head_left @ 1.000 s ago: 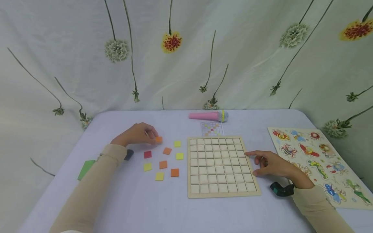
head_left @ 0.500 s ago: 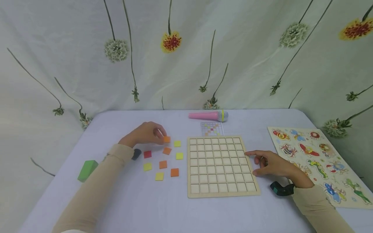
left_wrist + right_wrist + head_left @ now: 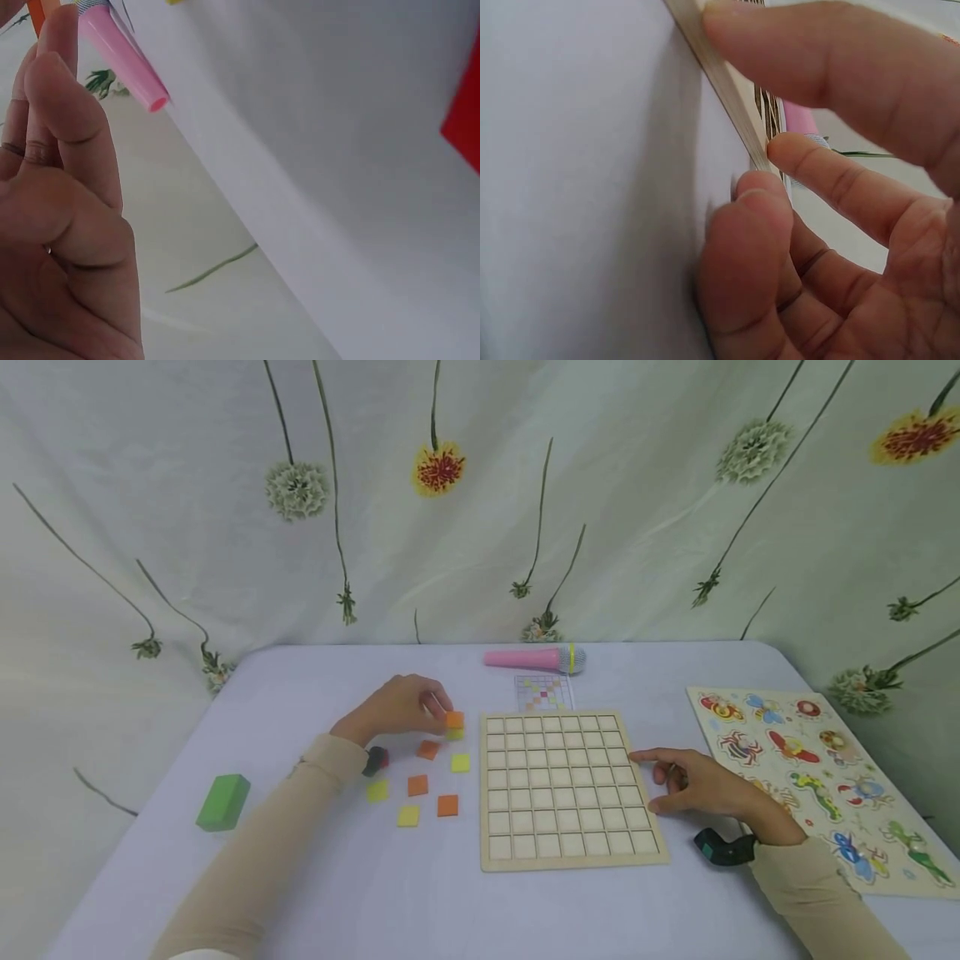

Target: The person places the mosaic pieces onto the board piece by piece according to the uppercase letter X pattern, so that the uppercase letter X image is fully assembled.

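Observation:
Between the fingertips of my left hand [image 3: 405,703] is an orange square tile [image 3: 454,719], held above the table. It overlaps a yellow tile [image 3: 455,735] in the head view. Only a sliver of the held orange tile [image 3: 34,13] shows in the left wrist view. A wooden board [image 3: 485,793] with bare square cells lies in front. My right hand [image 3: 693,782] rests at its right side, index finger stretched out and thumb touching the board's edge [image 3: 727,90]; the other fingers are loosely bent. Several orange and yellow tiles lie left of the board.
A small printed grid card [image 3: 544,693] and a pink toy microphone [image 3: 525,658] lie behind the board. A green block [image 3: 223,802] sits at the left. On the right is an insect-picture puzzle board [image 3: 772,760]. A red tile [image 3: 385,757] is partly hidden by the left wrist camera.
My left hand has carried the orange tile rightward toward the board, over the yellow tile in view. The green block is now uncovered by the sleeve. The right hand keeps its place.

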The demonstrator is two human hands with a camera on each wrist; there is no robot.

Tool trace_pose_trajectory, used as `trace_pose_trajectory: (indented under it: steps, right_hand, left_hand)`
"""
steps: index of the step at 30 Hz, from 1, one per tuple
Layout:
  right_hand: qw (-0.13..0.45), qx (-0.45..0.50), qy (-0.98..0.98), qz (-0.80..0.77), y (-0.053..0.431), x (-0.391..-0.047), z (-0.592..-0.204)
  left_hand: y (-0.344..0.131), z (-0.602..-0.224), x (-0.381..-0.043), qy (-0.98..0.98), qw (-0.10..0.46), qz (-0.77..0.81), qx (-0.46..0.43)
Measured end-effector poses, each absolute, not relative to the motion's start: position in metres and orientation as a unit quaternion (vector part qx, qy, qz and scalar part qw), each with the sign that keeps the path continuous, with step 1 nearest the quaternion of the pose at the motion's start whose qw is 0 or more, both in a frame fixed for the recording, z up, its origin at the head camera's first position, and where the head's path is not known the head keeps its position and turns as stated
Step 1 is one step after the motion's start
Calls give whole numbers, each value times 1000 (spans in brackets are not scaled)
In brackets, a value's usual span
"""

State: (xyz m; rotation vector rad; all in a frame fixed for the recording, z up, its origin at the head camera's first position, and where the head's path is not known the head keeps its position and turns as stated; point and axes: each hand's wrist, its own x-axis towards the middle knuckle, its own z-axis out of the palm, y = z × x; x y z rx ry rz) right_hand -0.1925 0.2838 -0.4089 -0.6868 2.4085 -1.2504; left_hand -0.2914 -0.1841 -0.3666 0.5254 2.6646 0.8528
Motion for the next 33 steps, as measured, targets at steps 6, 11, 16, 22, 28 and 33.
trace_pose_trajectory:
  steps: [6,11,16,22,28,33]
  right_hand:
    - [171,-239,850,-438,283,-193,-408]
    - [167,-243,851,-435,284,-193,-409]
    - [164,-244,851,-434,284,-193,-409]
    - [163,-242,853,-433,283,-192,-409]
    - [165,-238,855,-430,284,-192,-409]
    - [165,-240,856,-428,285,-193,-409]
  left_hand:
    - [-169,-365,-288,927,147,300,172]
    - [-155,-365,-285,931,150,290,163]
    - [-142,-368,-284,936,145,274,168]
    - [-129,-371,-282,936,147,266,177]
    - [-118,-369,-280,939,148,249,185]
    - [-108,-370,-280,943,150,229,189]
